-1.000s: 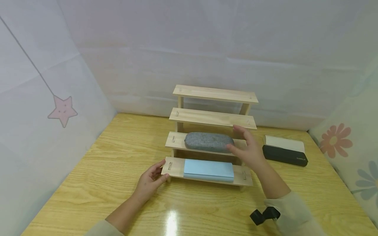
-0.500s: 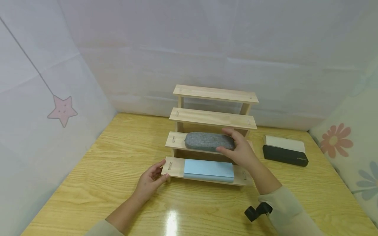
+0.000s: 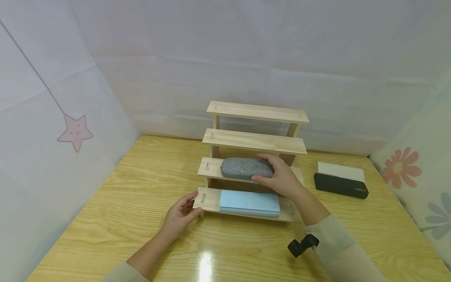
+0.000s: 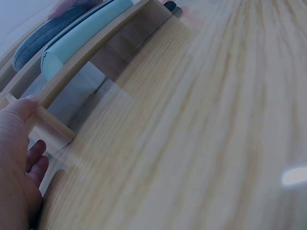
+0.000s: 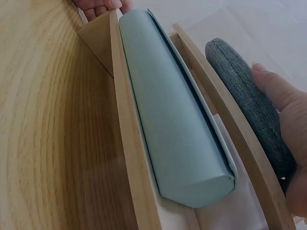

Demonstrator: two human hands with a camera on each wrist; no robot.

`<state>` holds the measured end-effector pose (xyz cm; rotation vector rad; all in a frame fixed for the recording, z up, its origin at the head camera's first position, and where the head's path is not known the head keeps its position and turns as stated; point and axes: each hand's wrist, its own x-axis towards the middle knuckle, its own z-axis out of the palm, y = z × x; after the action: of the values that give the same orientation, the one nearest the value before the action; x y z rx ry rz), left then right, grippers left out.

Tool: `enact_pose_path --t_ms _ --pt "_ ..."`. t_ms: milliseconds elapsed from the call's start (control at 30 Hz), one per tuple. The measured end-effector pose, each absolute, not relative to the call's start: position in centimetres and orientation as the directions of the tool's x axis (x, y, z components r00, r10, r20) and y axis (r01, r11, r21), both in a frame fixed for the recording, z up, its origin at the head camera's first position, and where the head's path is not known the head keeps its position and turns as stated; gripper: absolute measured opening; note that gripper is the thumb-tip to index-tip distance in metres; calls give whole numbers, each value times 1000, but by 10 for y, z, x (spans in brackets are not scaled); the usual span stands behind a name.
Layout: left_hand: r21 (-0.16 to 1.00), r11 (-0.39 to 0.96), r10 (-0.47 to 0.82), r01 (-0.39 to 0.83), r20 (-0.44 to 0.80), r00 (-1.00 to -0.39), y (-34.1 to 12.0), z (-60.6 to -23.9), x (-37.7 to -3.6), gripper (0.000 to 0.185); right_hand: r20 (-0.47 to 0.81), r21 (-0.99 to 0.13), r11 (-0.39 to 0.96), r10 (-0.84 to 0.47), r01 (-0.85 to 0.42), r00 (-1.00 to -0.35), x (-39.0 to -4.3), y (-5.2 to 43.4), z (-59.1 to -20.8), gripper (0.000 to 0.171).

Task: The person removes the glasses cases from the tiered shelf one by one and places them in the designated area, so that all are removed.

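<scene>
Head view: oval grey fabric case (image 3: 246,168), seemingly felt-textured

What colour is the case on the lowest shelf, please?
The case is light blue, clearest in the right wrist view.

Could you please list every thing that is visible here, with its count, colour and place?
stepped rack: 1, pale wood, four steps, at the back middle of the table
grey case: 1, grey fabric, on the second step from the bottom
blue case: 1, light blue, on the bottom step
black and white case: 1, black with white top, on the table right of the rack
table: 1, yellow wood
left hand: 1, fingers against the left end of the bottom step
right hand: 1, fingers curled round the right end of the grey case
</scene>
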<state>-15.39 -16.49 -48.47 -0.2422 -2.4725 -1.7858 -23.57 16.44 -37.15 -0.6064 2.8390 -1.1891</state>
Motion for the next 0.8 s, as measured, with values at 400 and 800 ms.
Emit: enact_pose_path --t_ms 400,800 --pt "933 311 88 182 163 -983 -166 -487 -155 56 153 -652 666 -352 -362 -923 -238 161 -372 83" --pt "936 306 82 175 157 -984 -166 -483 -154 56 180 -669 658 -307 -345 -934 -234 158 -374 79"
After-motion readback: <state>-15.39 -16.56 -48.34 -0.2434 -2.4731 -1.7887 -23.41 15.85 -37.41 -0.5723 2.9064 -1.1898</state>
